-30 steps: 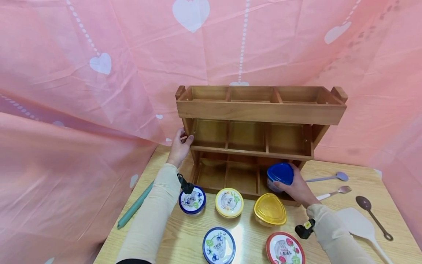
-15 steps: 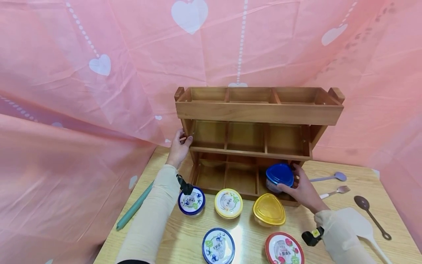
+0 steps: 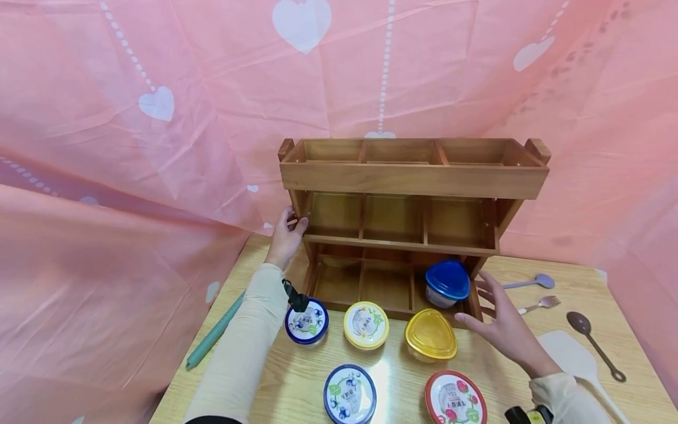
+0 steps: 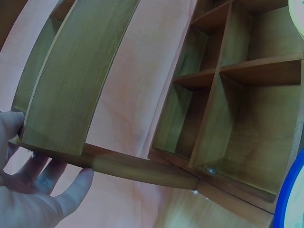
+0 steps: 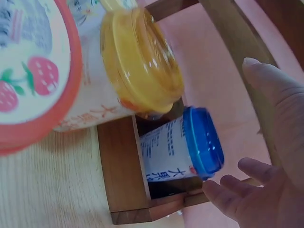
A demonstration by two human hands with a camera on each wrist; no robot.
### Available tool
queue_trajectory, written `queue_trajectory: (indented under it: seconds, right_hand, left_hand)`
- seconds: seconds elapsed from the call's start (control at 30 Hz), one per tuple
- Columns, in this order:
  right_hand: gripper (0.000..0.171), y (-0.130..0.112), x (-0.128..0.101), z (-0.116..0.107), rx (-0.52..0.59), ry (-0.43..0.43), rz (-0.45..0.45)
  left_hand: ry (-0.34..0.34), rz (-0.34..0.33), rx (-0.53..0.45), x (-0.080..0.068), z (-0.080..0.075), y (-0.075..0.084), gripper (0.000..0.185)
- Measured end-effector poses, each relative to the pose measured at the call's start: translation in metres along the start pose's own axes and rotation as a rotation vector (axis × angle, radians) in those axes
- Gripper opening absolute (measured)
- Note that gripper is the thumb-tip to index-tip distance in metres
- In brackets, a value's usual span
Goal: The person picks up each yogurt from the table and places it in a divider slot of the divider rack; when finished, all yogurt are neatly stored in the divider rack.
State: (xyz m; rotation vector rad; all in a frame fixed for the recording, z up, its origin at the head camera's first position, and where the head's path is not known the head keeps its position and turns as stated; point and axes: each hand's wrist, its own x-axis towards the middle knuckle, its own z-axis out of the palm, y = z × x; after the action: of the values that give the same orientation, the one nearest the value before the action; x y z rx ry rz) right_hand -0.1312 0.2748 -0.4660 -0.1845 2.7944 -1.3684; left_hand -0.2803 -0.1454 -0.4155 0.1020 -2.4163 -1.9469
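Note:
A three-tier wooden rack (image 3: 413, 182) with divided compartments stands at the back of the table. My left hand (image 3: 286, 238) grips its left side at the middle tier; in the left wrist view the thumb and fingers (image 4: 76, 190) wrap the side piece. A tub with a rounded-triangle blue lid (image 3: 448, 280) sits upright in the bottom tier's right compartment. Just right of that tub, my right hand (image 3: 505, 327) is apart from it, fingers spread and holding nothing. The right wrist view shows the blue-lidded tub (image 5: 178, 147) inside the compartment, with the fingertips close by its lid.
In front of the rack stand a yellow-lidded triangular tub (image 3: 431, 334) and round tubs with yellow (image 3: 366, 325), blue (image 3: 350, 393) and red (image 3: 455, 397) rims. Spoons, a fork (image 3: 540, 304) and a white spatula (image 3: 569, 353) lie right. A green roll (image 3: 216, 331) lies left.
My right hand has let go of the blue-lidded tub and drawn away to the right and toward me. The tub stays in the compartment. My left hand keeps its grip on the rack.

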Motion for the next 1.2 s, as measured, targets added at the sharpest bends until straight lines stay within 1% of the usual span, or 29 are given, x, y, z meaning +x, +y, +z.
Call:
queue_trajectory:
  seconds: [0.17,0.33,0.47,0.57,0.8,1.03,1.2]
  right_hand:
    - [0.099,-0.007,-0.012,0.005,-0.028,0.05,-0.109]
    - [0.096,-0.011,-0.021,0.014,-0.03,0.042,-0.156]
    - [0.096,-0.01,-0.027,0.022,-0.078,0.018,-0.145]
    - [0.096,-0.007,-0.03,0.027,-0.089,-0.014,-0.121]
    - [0.095,0.002,-0.036,0.037,-0.032,-0.074,-0.094]
    - [0.094,0.006,-0.039,0.048,-0.057,-0.075,-0.121]
    - [0.095,0.006,-0.037,0.051,-0.031,-0.084,-0.167]
  left_hand:
    - [-0.005,-0.004,0.003,0.0,-0.001,0.001,0.047]
    - [-0.003,0.0,-0.002,0.002,0.0,0.0,0.045]
    - [-0.005,0.0,-0.002,0.001,-0.001,0.0,0.045]
    - [-0.004,-0.002,-0.003,0.001,-0.001,0.0,0.045]
    - [-0.003,0.002,-0.014,0.002,-0.001,-0.001,0.044]
    - [-0.008,-0.003,-0.02,0.002,-0.001,-0.002,0.044]
    - [-0.01,-0.005,-0.025,0.001,-0.001,-0.002,0.045]
